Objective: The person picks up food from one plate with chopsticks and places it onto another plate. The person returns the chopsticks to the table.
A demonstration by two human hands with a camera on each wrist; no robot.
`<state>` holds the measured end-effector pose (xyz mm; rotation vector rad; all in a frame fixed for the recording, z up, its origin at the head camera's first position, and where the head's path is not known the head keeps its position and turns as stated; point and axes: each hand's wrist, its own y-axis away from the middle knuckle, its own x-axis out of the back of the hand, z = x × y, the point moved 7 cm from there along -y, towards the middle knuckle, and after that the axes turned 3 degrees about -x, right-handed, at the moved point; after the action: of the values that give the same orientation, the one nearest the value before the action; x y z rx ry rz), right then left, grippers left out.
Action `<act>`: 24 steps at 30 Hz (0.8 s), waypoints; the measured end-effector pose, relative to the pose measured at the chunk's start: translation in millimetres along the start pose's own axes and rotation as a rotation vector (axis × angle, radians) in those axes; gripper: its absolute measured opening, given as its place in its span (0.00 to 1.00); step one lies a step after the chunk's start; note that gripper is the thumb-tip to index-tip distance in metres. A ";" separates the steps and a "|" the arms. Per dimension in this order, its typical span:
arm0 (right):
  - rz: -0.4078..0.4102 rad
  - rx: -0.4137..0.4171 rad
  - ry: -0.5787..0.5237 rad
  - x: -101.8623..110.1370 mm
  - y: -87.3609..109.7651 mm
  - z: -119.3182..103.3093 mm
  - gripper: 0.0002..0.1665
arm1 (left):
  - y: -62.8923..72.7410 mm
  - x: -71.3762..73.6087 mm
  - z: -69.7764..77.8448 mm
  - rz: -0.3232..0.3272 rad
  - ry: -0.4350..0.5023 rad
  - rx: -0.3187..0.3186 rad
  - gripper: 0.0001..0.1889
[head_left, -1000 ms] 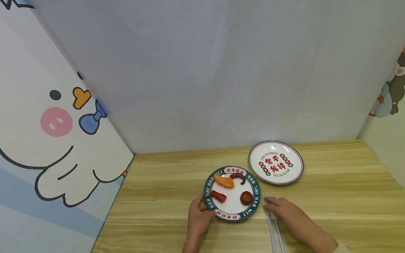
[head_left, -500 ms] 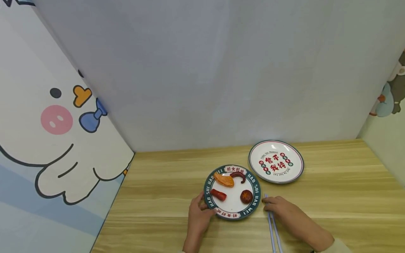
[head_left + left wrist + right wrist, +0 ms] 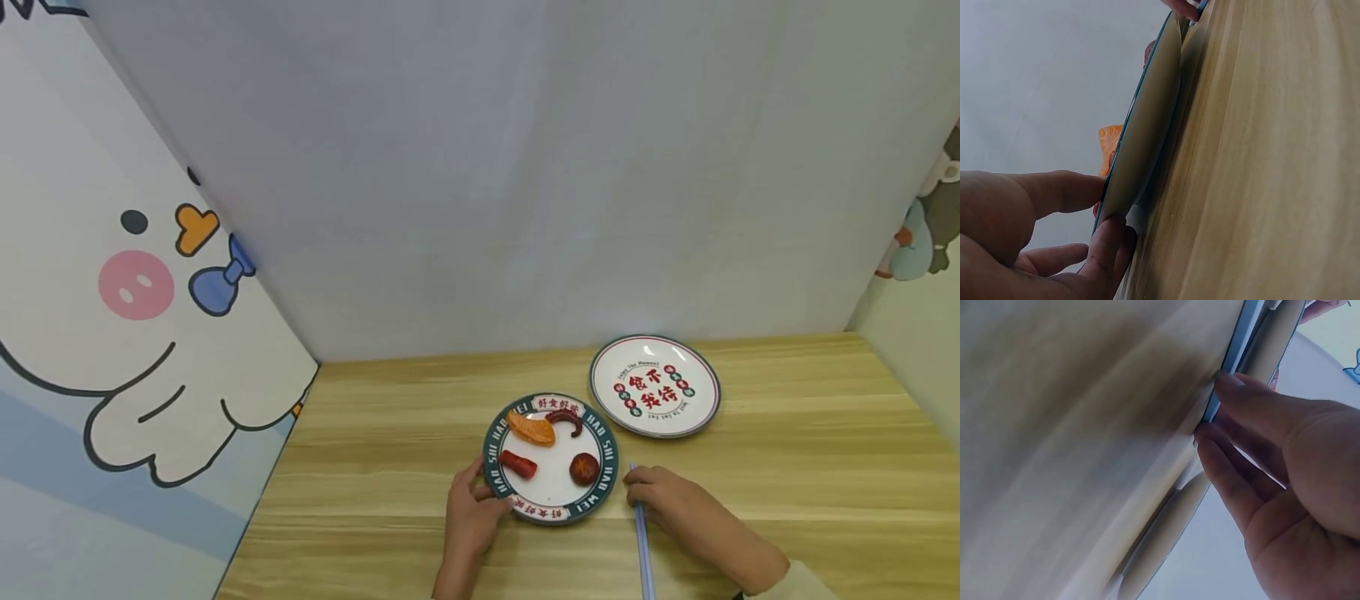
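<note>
In the head view my left hand holds the near left rim of a green-edged plate. Thumb on the upper side, fingers underneath: the left wrist view shows this grip on the plate. Four pieces lie on it: an orange salmon-like slice, a dark curled tentacle, a red stick-shaped piece and a brown mushroom cap with a star cut. Right of the plate, my right hand pinches a pair of pale blue chopsticks near their far end, side by side along the table.
A second plate, white with red characters and no food on it, stands behind and to the right. The wooden table meets a grey back wall. A cartoon-printed panel borders the left side.
The two chopsticks, spread apart at their near ends before, now lie together under my right hand's pinch. My left hand and both plates keep their places.
</note>
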<state>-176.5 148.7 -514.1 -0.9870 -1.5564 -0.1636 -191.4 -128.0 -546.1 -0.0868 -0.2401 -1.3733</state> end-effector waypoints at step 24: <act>-0.108 0.070 -0.125 4.7 -13.3 6.1 0.08 | -0.3 0.2 0.4 0.006 -0.008 0.018 0.43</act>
<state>-189.4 146.4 -506.1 -0.8727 -1.7196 -0.1232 -191.7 -128.2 -545.8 -0.0785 -0.2588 -1.3644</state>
